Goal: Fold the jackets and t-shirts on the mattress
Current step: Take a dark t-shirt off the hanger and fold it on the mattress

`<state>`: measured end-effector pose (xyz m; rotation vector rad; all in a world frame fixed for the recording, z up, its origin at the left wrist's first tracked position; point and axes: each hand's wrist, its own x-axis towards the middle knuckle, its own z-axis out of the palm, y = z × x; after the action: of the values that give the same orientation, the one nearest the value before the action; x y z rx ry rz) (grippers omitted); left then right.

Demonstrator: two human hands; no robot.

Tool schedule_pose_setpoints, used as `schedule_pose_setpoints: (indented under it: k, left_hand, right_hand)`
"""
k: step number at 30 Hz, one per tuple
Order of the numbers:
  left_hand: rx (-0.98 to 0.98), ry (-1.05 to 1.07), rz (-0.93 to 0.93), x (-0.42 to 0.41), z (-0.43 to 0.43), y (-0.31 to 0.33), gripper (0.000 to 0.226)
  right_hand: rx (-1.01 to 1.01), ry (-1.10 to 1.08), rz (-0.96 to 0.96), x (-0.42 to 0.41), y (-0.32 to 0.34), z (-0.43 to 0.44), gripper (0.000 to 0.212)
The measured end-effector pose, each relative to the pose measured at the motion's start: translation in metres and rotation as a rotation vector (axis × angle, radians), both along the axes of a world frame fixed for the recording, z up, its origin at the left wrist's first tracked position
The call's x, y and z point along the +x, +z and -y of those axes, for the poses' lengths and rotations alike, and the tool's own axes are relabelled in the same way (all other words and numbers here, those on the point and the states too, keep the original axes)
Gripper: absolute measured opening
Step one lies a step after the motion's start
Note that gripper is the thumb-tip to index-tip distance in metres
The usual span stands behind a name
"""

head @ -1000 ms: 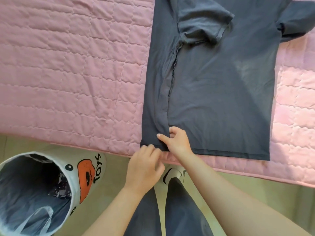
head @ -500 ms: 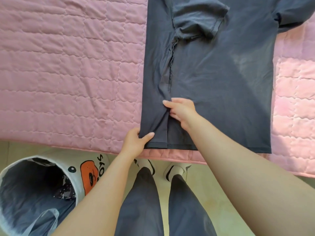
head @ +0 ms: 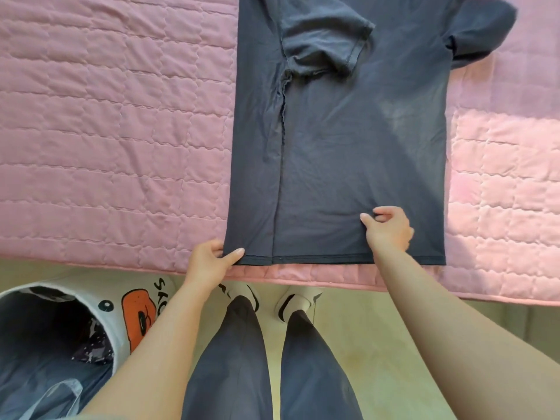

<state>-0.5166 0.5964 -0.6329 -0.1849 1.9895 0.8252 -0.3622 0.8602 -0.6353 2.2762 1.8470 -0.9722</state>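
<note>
Pinching the near-left hem corner of the t-shirt [head: 348, 147], the fingers [head: 235, 254] of the left hand [head: 209, 262] grip the doubled cloth. The right hand [head: 389, 230] sits on the shirt just above the hem, right of centre, fingers curled; I cannot tell whether they hold fabric. The shirt's left side is already folded in, with the left sleeve [head: 324, 40] laid across the chest. The right sleeve [head: 481, 28] is still spread out, so I judge about half the folding remains. The shirt lies flat on the mattress [head: 106, 116], hem just beside its near edge, with bare quilt on both sides of the shirt. A basket [head: 91, 295] stands on the floor, down-left of the hem.
</note>
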Motion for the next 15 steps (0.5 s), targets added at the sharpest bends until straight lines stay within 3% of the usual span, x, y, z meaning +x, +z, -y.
schedule_pose_setpoints:
  k: [4,7,10,12,15]
  left_hand:
    - [-0.055,0.019,-0.002,0.001,-0.003,0.004,0.015]
    - [-0.105,-0.030,-0.025,0.003,-0.009,0.004,0.018]
    - [-0.119,0.008,0.012,0.005,-0.011,0.004,0.023]
    - [-0.139,0.033,0.022,0.006,-0.009,0.004,0.026]
    - [-0.264,-0.029,-0.051,0.007,-0.008,0.002,0.031]
  right_hand:
    - [0.030,-0.010,0.186,0.024,0.014,-0.041,0.071]
    - [-0.052,-0.061,0.167,0.047,0.012,-0.070,0.090]
    - [-0.208,-0.060,0.011,0.074,0.009,-0.084,0.078]
    - [-0.276,0.035,0.025,0.090,0.015,-0.083,0.059]
    - [-0.352,0.084,0.052,0.104,0.022,-0.082,0.056]
